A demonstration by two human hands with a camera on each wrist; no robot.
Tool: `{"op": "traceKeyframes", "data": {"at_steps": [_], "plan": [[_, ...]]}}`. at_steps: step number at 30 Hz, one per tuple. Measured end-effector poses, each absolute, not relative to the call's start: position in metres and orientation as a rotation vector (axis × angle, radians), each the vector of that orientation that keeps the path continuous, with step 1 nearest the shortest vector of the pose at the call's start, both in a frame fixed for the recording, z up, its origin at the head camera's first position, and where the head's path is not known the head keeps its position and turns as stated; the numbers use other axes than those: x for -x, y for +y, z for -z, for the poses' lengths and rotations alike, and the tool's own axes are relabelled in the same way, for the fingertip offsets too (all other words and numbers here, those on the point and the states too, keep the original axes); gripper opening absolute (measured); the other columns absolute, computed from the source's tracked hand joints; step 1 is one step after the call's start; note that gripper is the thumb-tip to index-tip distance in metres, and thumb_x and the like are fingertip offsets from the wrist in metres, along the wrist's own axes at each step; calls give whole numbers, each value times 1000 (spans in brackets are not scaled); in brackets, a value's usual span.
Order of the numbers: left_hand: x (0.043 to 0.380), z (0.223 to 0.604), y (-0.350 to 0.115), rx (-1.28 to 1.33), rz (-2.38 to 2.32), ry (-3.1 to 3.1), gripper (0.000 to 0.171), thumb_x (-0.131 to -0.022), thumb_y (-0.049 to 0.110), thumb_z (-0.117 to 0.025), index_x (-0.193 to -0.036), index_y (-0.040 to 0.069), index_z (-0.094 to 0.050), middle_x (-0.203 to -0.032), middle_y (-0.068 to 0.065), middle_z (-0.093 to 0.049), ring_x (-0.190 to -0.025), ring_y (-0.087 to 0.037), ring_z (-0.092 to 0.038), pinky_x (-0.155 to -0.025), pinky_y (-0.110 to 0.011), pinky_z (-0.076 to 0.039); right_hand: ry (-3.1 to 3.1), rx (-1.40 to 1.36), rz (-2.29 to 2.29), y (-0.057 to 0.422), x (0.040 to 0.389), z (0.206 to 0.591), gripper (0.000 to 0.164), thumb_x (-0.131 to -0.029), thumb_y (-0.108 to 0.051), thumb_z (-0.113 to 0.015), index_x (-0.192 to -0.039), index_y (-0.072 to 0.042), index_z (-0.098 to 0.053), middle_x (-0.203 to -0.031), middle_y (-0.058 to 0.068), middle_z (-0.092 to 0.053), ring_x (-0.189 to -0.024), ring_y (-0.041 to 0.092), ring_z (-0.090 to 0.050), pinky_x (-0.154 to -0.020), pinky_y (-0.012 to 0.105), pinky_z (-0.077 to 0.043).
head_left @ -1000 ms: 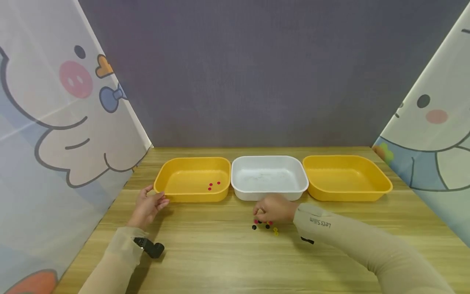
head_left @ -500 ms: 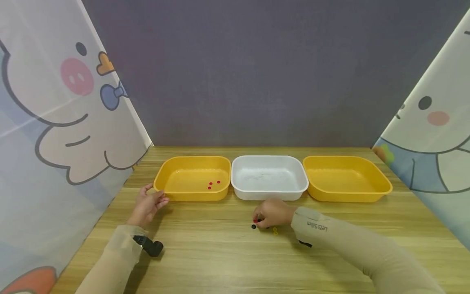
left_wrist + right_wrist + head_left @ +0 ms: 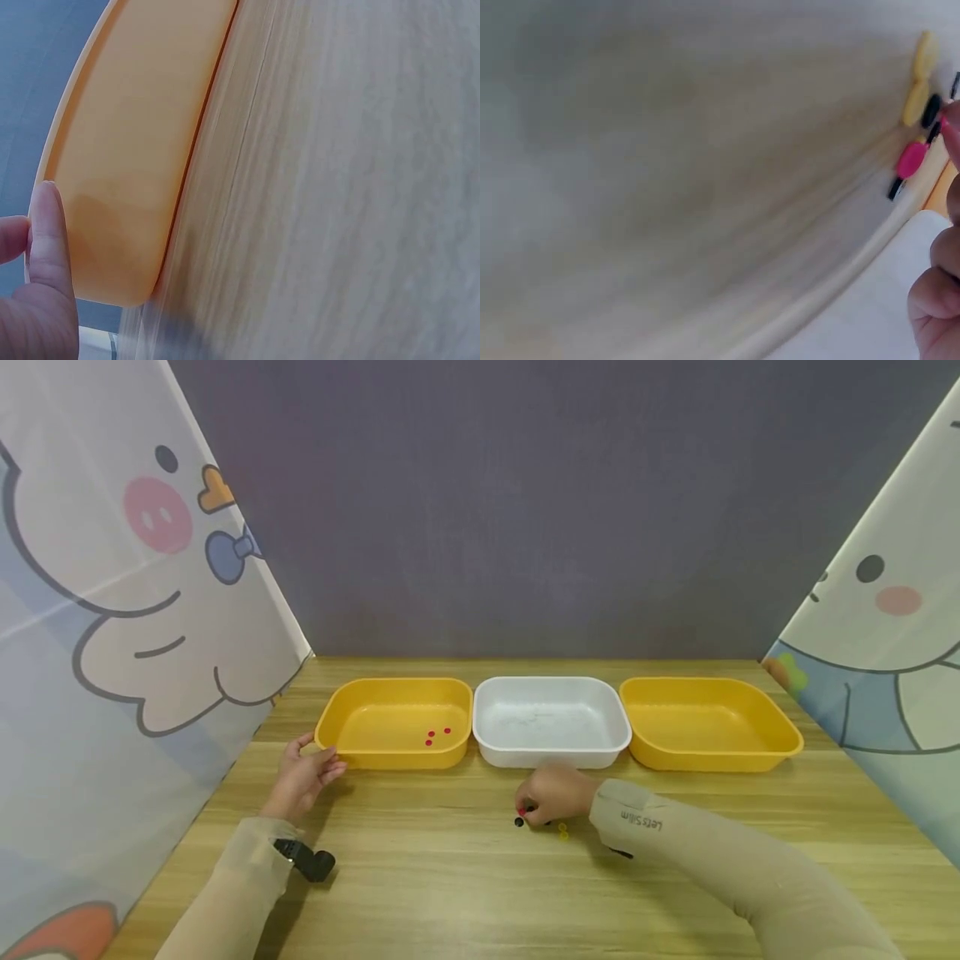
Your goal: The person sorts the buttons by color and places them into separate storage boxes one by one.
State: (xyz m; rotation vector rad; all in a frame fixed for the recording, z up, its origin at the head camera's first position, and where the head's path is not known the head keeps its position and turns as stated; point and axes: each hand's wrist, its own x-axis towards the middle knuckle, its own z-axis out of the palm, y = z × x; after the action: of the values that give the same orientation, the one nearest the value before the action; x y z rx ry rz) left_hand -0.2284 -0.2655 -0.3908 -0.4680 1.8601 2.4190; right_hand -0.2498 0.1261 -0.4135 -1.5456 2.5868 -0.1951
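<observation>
My left hand holds the near left corner of the left yellow tray, its thumb along the outer wall and another finger by the rim. Several small pink button-like discs lie inside that tray. In front of the white tray, my right hand reaches down with curled fingers to a small group on the table. At its fingertips, a bit of a pink button shows, mostly covered. Around it lie another pink button, black buttons and two yellow ones.
A second yellow tray stands right of the white one; all three sit side by side at the back of the wooden table. A dark panel rises behind, with cartoon-printed cloths on both sides.
My right hand has lowered slightly onto the buttons, covering some that showed before, and its fingers have closed in. My left hand stays on the tray corner.
</observation>
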Motion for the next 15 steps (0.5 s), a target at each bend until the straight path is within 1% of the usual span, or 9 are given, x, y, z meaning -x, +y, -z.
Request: {"op": "traceKeyframes", "data": {"at_steps": [3, 7, 15], "plan": [[228, 392, -266, 476, -2426, 1850, 66, -99, -4, -40, -149, 8, 2, -71, -2, -55, -56, -8, -63, -63, -18, -58, 2570, 1582, 129, 124, 250, 413, 3, -79, -19, -70, -78, -20, -68, -67, -18, -54, -57, -4, -42, -50, 10, -36], [227, 392, -266, 474, -2435, 1841, 65, -99, -4, -40, -148, 9, 1, -71, -2, -56, -56, -8, -63, -63, -18, -58, 2553, 1611, 68, 120, 252, 411, 3, -79, -18, -71, -79, -19, -69, -68, -16, -57, -57, -4, -43, -52, 9, -38], [227, 392, -266, 459, -2444, 1835, 65, -99, -4, -40, -148, 8, 1, -70, -2, -56, -56, -8, -63, -63, -18, -58, 2536, 1650, -25, 114, 250, 407, 5, -78, -18, -72, -76, -19, -68, -68, -15, -61, -56, -5, -44, -53, 8, -39]]}}
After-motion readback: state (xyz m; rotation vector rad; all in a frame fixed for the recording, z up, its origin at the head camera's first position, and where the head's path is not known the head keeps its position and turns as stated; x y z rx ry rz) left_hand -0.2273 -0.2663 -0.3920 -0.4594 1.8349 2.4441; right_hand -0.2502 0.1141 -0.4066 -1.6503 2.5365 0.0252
